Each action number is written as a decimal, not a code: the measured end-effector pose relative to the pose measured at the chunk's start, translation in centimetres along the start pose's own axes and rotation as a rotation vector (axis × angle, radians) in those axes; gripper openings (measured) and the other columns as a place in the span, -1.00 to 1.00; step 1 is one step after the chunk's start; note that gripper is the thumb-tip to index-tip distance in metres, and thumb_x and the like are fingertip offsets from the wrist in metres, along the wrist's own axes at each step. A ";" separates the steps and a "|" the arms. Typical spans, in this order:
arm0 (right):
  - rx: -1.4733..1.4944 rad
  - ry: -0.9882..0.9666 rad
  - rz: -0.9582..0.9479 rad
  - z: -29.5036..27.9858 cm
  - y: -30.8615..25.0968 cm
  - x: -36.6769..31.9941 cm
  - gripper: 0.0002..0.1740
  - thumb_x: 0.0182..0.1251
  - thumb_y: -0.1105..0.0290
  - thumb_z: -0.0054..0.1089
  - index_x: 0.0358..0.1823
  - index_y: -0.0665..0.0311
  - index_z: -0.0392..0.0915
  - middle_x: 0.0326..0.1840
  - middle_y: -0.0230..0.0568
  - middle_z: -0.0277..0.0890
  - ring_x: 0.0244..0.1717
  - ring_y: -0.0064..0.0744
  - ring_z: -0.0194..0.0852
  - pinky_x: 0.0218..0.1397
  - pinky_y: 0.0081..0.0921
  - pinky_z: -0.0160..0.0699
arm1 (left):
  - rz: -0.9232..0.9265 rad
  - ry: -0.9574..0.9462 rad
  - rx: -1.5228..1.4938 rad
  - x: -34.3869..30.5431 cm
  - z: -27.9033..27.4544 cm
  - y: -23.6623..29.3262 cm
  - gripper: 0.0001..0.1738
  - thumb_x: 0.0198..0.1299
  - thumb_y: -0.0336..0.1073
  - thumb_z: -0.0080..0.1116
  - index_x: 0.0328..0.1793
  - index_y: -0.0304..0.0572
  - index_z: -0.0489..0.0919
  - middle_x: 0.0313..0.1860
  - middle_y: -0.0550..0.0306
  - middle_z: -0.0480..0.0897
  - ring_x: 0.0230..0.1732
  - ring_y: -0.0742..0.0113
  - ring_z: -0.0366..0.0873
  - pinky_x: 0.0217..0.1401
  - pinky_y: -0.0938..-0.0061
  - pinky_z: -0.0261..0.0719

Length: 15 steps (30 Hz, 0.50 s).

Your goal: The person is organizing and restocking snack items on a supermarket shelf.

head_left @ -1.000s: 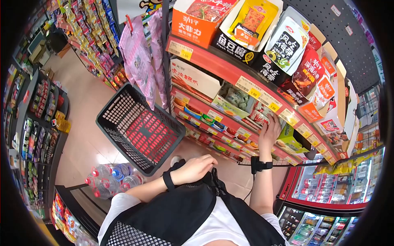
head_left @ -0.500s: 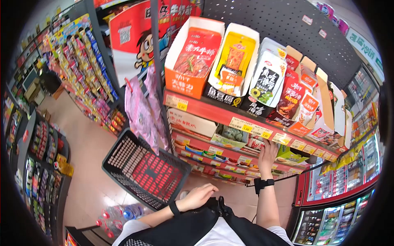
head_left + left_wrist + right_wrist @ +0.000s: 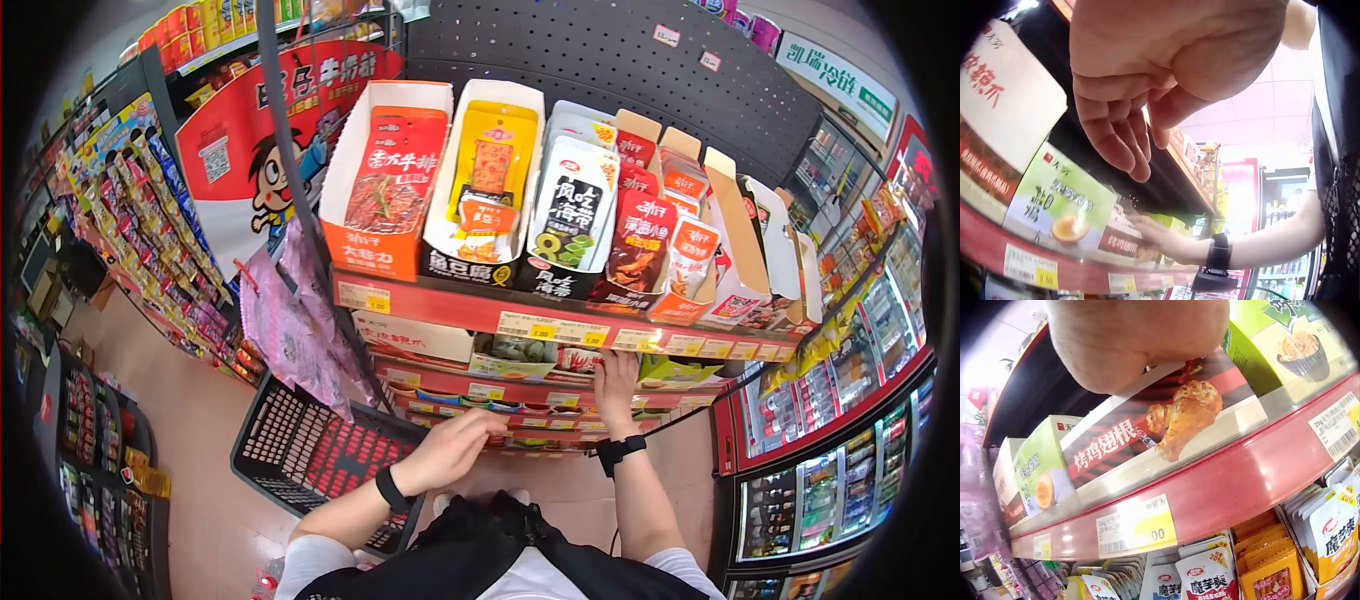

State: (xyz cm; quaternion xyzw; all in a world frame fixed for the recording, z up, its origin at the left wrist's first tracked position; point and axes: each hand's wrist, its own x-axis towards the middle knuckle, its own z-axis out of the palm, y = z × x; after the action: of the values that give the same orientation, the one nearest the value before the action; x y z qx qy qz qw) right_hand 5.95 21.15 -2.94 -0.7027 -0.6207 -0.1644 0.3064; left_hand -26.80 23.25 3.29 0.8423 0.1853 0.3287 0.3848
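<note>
My right hand (image 3: 617, 385) reaches over the front of a snack box (image 3: 1175, 419) with a drumstick printed on it, on the second shelf down. In the right wrist view the palm is right above the box's front edge and its fingers are hidden inside; I cannot tell whether they hold a packet. My left hand (image 3: 455, 445) hovers before the shelf with fingers loosely bent and nothing in it. Close to it in the left wrist view stand a green and white box (image 3: 1063, 194) with an egg picture and a white box (image 3: 1007, 94) with red lettering.
A dark shopping basket (image 3: 265, 440) is at the lower left, under hanging pink bags (image 3: 290, 320). The top shelf edge (image 3: 450, 305) runs just above the right hand, carrying open snack boxes. Drinks fridges (image 3: 810, 400) line the right side.
The head view has swung up and shifted, so the shelf faces me more squarely. My left hand has risen toward the shelf, overlapping its lower rows. The right hand stays at the same box.
</note>
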 end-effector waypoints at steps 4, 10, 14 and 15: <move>0.046 0.016 -0.005 -0.2 0.0 0.0 -0.60 0.27 0.41 0.14 0.14 0.29 0.44 0.17 0.01 0.33 0.24 0.14 0.18 0.37 0.04 0.09 | 0.218 0.065 0.149 4.3 -2.2 2.7 -0.62 0.06 -0.63 0.01 0.04 -0.23 0.51 0.07 -0.06 0.54 0.11 -0.08 0.50 0.11 0.21 0.52; 0.199 0.026 0.031 -0.4 0.3 -0.2 -0.64 0.27 0.39 0.16 0.08 0.30 0.46 0.14 0.00 0.39 0.23 0.14 0.21 0.35 0.01 0.10 | 0.442 0.340 0.397 10.9 -3.4 7.0 -0.53 0.01 -0.64 0.07 0.10 -0.18 0.54 0.25 -0.04 0.50 0.32 -0.13 0.36 0.32 0.07 0.34; 0.312 -0.078 0.055 -1.2 0.8 -0.2 -0.53 0.28 0.32 0.20 0.19 0.32 0.39 0.25 0.06 0.34 0.34 0.19 0.13 0.45 0.02 0.00 | 0.458 0.393 0.578 14.4 -1.2 7.7 -0.34 0.07 -0.55 0.09 0.38 -0.14 0.35 0.52 -0.19 0.16 0.57 -0.31 -0.10 0.53 -0.19 -0.22; 0.377 -0.112 0.075 -1.8 1.1 -0.2 -0.43 0.26 0.27 0.24 0.26 0.32 0.34 0.32 0.09 0.28 0.41 0.21 0.06 0.50 0.01 -0.08 | 0.451 0.395 0.611 15.1 -0.5 7.6 -0.29 0.08 -0.51 0.11 0.44 -0.12 0.29 0.57 -0.22 0.04 0.60 -0.31 -0.23 0.53 -0.26 -0.39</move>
State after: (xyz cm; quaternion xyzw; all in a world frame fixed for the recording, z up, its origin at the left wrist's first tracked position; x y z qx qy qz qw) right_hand 7.22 19.81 -1.91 -0.6636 -0.6300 0.0055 0.4034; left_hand -15.87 27.25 15.56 0.8579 0.1552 0.4897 -0.0067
